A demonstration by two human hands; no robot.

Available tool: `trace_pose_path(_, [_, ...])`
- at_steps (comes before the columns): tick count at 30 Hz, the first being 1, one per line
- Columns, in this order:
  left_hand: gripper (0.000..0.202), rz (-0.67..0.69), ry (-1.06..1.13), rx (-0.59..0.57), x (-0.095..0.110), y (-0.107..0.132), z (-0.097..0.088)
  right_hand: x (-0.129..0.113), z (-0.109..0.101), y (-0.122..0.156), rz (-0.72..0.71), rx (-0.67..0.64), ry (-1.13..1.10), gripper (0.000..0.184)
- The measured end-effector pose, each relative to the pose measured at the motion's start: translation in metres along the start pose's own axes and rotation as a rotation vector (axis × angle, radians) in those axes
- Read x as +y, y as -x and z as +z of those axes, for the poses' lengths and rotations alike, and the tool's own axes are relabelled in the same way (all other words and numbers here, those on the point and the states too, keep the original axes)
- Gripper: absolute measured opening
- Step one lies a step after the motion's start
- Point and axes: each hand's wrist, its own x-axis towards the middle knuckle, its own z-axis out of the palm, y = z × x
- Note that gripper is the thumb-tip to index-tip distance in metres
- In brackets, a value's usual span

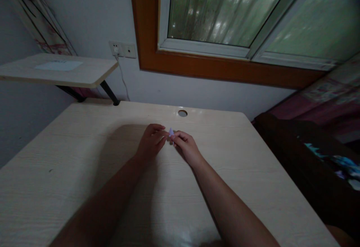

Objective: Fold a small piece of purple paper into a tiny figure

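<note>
A small, light purple piece of folded paper (171, 131) with a pointed top is held just over the desk (180, 194). My right hand (186, 146) pinches its lower right part between thumb and fingers. From the other side, my left hand (151, 142) has its thumb and index finger closed at the paper's left edge, the other fingers loosely curled. Fingertips cover the lower part of the paper, so its full shape cannot be made out.
A round cable hole (182, 113) lies beyond my hands near the desk's back edge. At the left, a raised shelf (95, 76) on black supports bears a white sheet (59, 65). A wall socket (116, 48) with a plugged cord and a window (208, 14) are behind.
</note>
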Motion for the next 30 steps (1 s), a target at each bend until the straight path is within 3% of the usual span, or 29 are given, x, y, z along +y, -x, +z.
trace_pose_path(9, [0.004, 0.095, -0.061, -0.012, 0.002, -0.004, -0.004, -0.009, -0.001, 0.002, -0.011, -0.121, -0.021, 0.027])
trace_pose_path(18, [0.009, 0.044, -0.077, -0.052, -0.004, -0.001, -0.006, -0.012, 0.0, 0.003, -0.037, -0.093, 0.04, 0.037])
trace_pose_path(26, [0.003, 0.074, -0.064, -0.027, -0.004, -0.002, -0.004, -0.004, 0.002, 0.004, -0.108, 0.016, -0.083, 0.017])
trace_pose_path(30, [0.003, 0.063, -0.064, -0.023, -0.004, -0.002, -0.004, -0.007, 0.003, 0.005, -0.186, 0.036, 0.022, 0.017])
